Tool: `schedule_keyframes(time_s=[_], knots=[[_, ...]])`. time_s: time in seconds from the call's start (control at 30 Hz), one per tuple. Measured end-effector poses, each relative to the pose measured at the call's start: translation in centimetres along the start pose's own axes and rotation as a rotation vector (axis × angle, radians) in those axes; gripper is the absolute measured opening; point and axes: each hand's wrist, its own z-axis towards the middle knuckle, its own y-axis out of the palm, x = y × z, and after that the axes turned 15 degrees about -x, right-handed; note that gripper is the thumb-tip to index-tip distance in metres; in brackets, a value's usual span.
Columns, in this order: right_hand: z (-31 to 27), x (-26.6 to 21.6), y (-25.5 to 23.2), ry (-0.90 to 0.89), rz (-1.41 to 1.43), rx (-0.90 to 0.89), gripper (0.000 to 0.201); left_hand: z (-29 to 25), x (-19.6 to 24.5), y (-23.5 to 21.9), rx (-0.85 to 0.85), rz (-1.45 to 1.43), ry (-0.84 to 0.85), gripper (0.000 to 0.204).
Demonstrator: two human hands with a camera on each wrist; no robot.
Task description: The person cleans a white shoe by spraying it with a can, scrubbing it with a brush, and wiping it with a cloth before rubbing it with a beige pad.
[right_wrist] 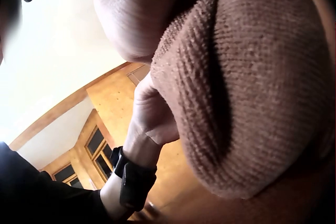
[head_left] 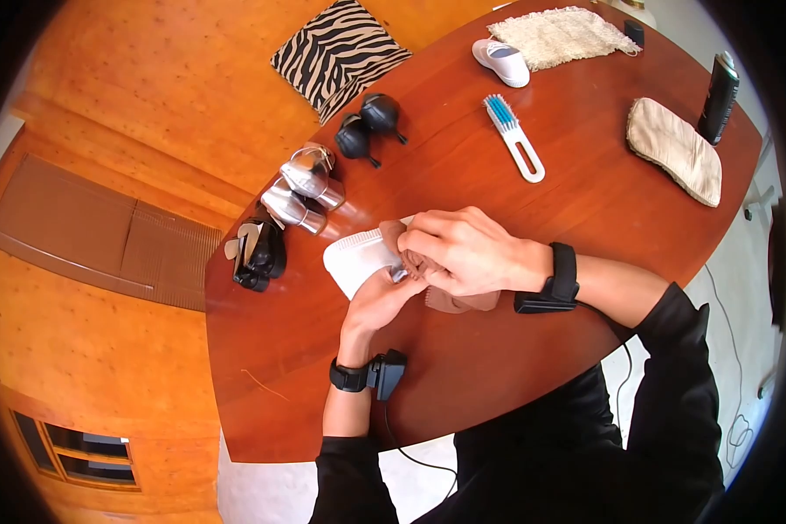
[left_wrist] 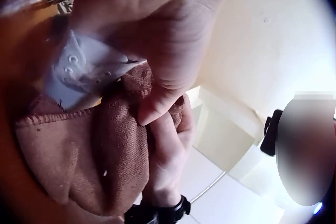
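A white shoe (head_left: 351,265) with a ribbed sole is held low over the table by my left hand (head_left: 378,299). Its eyelets show in the left wrist view, where the shoe upper (left_wrist: 84,69) lies beside a bunched brown cloth (left_wrist: 79,163). My right hand (head_left: 473,251) grips that cloth and holds it against the shoe's opening end. A loose part of the cloth hangs below the right hand, and its thick fold (right_wrist: 273,77) fills much of the right wrist view. The fingers under the shoe and cloth are hidden.
A white brush (head_left: 515,140) with blue bristles lies beyond my hands. Another white shoe (head_left: 502,63) stands by a cream cloth (head_left: 559,37). Silver heels (head_left: 304,188) and black shoes (head_left: 367,127) line the left edge. A beige pad (head_left: 675,153) and a spray can (head_left: 719,98) are at right.
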Motion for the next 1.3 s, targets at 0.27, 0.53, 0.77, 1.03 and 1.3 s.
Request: schedule_keyframes(time_s=[0.27,0.53,0.77,1.03,1.3], knots=[[-0.6,3.2,0.0,0.289,-0.345,-0.151,0.023,1.4,-0.4,-0.4,0.142,-0.786,0.24,0.042],[-0.5,2.6,0.4,0.172,-0.291,-0.183,0.025,1.8,-1.1,-0.7,0.105,-0.845,0.209,0.048],[-0.6,2.0,1.0,0.086,-0.276,-0.176,0.022,1.7,-0.9,-0.4,0.102,-0.773,0.204,0.047],[-0.9,3.5,0.7,0.361,-0.364,-0.276,0.023,1.8,-2.3,-1.5,0.166,-0.685,0.161,0.039],[-1.0,3.9,0.4,0.408,-0.353,-0.351,0.027,-0.2,-0.4,-0.7,0.404,0.524,-0.065,0.056]])
